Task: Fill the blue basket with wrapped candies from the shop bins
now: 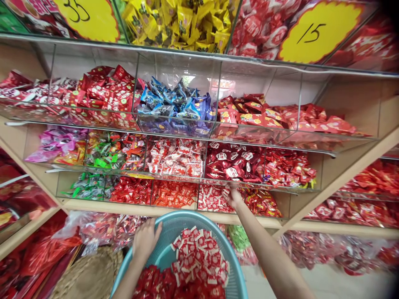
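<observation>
A teal plastic basket (174, 218) stands at the bottom centre, with white-and-red wrapped candies (199, 255) heaped over darker red wrapped candies (157, 282). My left hand (146, 238) grips its left rim, thumb on the inner side. My right hand (234, 198) reaches into a bottom-shelf compartment of small red-and-white wrapped candies (212, 198). Its fingertips are at the pile, partly hidden, so I cannot make out whether they hold a candy. Beside it on the right lie red and gold wrapped candies (263, 202).
Tiered shelves with clear dividers (220, 91) hold candies in many colours. Yellow price signs (321, 31) hang above. A clear shelf lip (174, 178) runs just over the bottom row. A woven basket (89, 274) and bagged candies (99, 226) are at the lower left.
</observation>
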A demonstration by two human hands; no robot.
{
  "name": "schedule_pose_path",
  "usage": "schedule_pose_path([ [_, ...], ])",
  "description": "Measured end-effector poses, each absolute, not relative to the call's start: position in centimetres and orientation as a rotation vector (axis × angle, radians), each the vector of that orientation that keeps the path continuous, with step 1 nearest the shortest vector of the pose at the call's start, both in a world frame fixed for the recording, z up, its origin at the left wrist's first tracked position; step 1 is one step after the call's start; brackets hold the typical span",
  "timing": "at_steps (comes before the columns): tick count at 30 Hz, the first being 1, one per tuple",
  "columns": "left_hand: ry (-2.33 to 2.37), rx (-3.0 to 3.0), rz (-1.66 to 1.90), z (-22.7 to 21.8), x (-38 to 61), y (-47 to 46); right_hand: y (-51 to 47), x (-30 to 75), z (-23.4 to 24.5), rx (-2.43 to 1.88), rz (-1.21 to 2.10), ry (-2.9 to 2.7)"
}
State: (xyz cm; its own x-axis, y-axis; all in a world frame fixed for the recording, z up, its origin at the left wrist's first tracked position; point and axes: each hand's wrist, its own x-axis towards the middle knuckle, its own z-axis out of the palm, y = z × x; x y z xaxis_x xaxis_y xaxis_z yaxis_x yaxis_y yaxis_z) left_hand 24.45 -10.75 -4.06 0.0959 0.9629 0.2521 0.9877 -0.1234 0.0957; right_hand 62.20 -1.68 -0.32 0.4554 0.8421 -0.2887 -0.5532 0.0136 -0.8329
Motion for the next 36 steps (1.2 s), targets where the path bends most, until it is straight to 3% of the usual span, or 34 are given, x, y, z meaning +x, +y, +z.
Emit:
schedule_pose_path([
  [12,-2.001,-2.263,-0.385,-4.0,24.4,-10.8,-2.8,61.7,0.1,-0.946,1.352,-0.233],
  [36,-2.040,-2.265,-0.410,-4.2,24.4,-10.8,-3.9,61.2,0.2,-0.825,1.485,-0.361],
])
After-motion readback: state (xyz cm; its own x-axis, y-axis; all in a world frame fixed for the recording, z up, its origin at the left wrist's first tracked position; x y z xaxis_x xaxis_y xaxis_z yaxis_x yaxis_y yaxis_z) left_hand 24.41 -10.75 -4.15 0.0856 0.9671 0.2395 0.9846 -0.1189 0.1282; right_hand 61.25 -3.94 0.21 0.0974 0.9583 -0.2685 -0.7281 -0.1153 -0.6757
